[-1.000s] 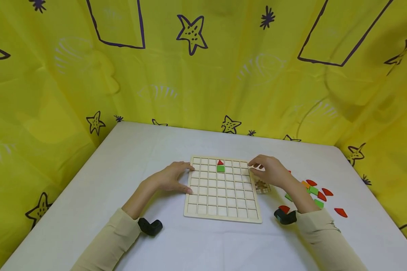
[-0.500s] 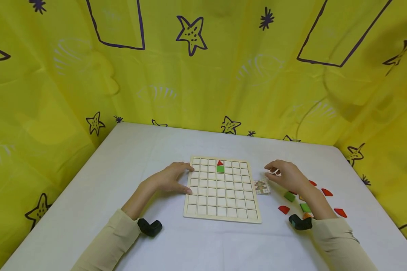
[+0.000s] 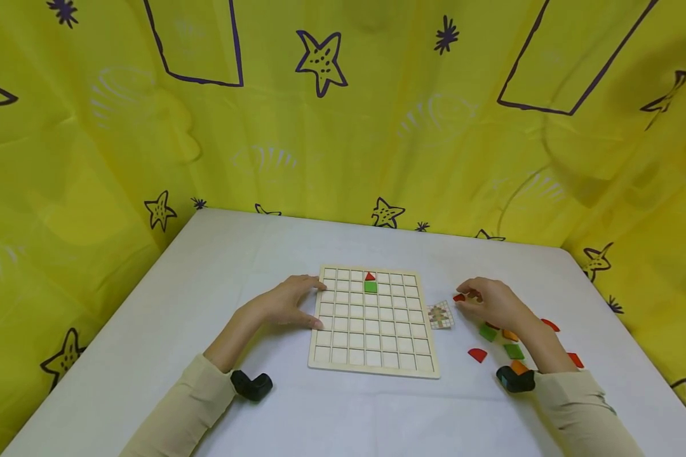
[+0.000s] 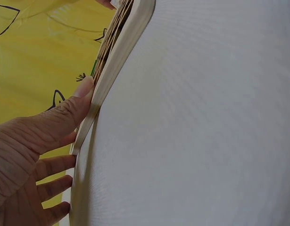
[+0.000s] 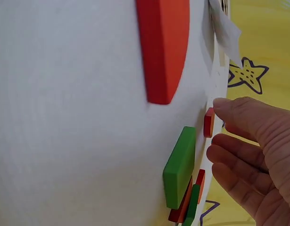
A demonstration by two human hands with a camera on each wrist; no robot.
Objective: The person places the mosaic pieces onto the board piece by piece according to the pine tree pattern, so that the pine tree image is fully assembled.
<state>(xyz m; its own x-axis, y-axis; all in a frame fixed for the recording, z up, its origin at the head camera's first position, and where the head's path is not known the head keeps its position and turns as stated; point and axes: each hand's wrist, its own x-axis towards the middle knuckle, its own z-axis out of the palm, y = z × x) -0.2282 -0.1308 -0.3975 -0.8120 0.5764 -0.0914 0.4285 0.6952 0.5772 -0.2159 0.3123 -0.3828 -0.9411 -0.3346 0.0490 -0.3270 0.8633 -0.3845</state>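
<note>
A pale wooden grid board (image 3: 373, 369) lies on the table, with a red triangular tile (image 3: 369, 277) and a green square tile (image 3: 370, 287) in its upper cells. My left hand (image 3: 288, 303) rests at the board's left edge, fingers spread; in the left wrist view the thumb (image 4: 83, 89) touches the board's rim. Right of the board, my right hand (image 3: 488, 301) pinches a small red tile (image 3: 459, 297) between thumb and fingertips. In the right wrist view that red tile (image 5: 209, 122) shows beside the thumb tip, its shape partly hidden.
A small pattern card (image 3: 440, 315) lies against the board's right edge. Loose tiles lie below and beside the right forearm: a red wedge (image 3: 477, 355), green ones (image 3: 513, 351), orange ones (image 3: 518, 367) and more. A yellow curtain (image 3: 343, 139) stands round the table.
My right hand has moved from the board's right edge, past the pattern card, toward the loose tiles. A red tile now shows at its fingertips. The left hand has stayed at the board.
</note>
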